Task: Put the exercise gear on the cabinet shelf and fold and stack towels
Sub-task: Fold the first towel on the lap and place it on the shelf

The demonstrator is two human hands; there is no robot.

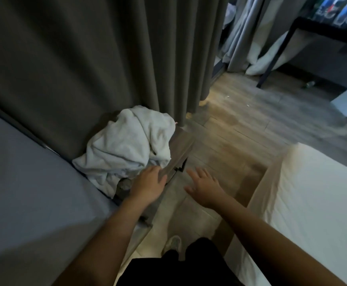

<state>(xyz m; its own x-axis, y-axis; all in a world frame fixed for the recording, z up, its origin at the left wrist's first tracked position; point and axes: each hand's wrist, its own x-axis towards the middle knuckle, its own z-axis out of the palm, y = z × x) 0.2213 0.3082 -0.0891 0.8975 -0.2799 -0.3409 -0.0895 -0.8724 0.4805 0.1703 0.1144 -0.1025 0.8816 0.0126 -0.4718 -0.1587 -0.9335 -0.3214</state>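
A crumpled white towel (129,145) lies heaped on top of a low grey cabinet (182,141) that stands against the curtain between two beds. My left hand (147,186) is at the cabinet's front corner, just below the towel, with its fingers curled over the edge of the grey front panel (174,164). My right hand (204,186) hovers over the floor to the right of the cabinet, fingers spread and holding nothing. A small dark grey object (124,185) shows under the towel's lower edge; I cannot tell what it is. The cabinet's inside is hidden.
A dark grey curtain (86,58) hangs behind the cabinet. A bed with a grey-blue sheet (24,182) is at the left, a white bed (313,203) at the right. Wooden floor (240,124) runs between them toward a black-legged table (276,54). My shoe (172,244) is below.
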